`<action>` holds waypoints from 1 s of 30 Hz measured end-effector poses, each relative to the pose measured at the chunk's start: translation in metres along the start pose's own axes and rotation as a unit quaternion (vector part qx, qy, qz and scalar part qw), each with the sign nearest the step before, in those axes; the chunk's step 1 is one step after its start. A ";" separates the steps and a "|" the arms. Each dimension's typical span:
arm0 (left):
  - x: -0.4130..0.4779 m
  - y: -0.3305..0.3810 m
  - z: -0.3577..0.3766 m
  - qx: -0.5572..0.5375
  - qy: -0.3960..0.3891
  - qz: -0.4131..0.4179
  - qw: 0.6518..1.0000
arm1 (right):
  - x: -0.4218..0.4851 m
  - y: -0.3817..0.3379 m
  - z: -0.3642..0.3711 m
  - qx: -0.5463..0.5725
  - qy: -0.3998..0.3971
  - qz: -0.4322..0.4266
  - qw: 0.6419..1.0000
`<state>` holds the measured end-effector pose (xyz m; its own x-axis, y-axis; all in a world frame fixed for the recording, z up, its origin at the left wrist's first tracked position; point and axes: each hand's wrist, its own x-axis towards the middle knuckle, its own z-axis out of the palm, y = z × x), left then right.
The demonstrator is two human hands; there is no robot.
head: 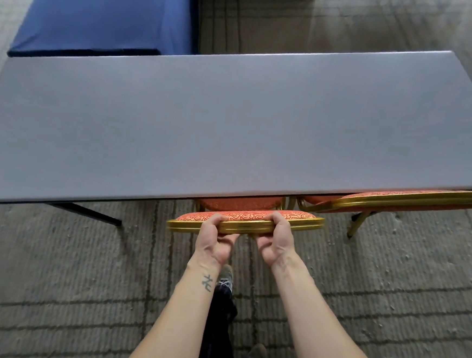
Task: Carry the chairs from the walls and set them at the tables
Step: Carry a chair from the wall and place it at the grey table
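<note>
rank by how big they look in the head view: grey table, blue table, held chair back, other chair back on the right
1. grey table
2. blue table, partly cut off by the frame
3. held chair back and other chair back: they look alike and the other is cropped, so they are not ranked

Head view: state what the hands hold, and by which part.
The left hand and right hand both grip the red chair by the top rail of its backrest.

Floor: grey-beige carpet (52, 277), dark ribbed line pattern, evenly lit. Furniture: long grey table (233, 122); blue-draped table (101, 13) just behind it, far left.
</note>
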<state>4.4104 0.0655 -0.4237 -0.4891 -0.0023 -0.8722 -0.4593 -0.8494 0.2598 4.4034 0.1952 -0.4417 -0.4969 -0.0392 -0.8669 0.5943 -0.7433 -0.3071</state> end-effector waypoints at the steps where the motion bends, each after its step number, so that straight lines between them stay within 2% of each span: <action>1: 0.004 0.003 0.004 -0.004 -0.004 -0.004 1.000 | 0.002 -0.005 0.005 -0.002 0.001 0.001 1.000; 7: 0.032 0.017 0.028 -0.020 -0.014 -0.006 1.000 | 0.028 -0.023 0.026 -0.007 -0.002 -0.022 1.000; 16: 0.032 0.014 0.016 0.000 -0.063 -0.004 0.998 | 0.031 -0.021 0.022 -0.012 -0.002 -0.036 0.999; 22: 0.015 0.013 0.007 0.134 -0.045 0.008 0.990 | 0.006 -0.030 0.015 -0.081 -0.011 -0.006 0.997; 25: 0.002 0.002 0.006 0.171 -0.044 0.019 0.984 | -0.014 -0.035 -0.006 -0.069 -0.013 -0.030 0.997; 28: -0.021 -0.023 0.008 0.257 -0.083 0.007 0.963 | -0.039 -0.037 -0.035 -0.044 -0.038 -0.045 0.997; 30: -0.043 -0.052 0.008 0.299 -0.104 0.006 0.949 | -0.058 -0.039 -0.062 -0.036 -0.028 -0.069 0.997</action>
<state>4.4493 0.1139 -0.3959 -0.6033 0.1467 -0.7839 -0.7612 -0.3993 0.5111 4.4482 0.2677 -0.4034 -0.6097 0.0220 -0.7923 0.5604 -0.6950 -0.4505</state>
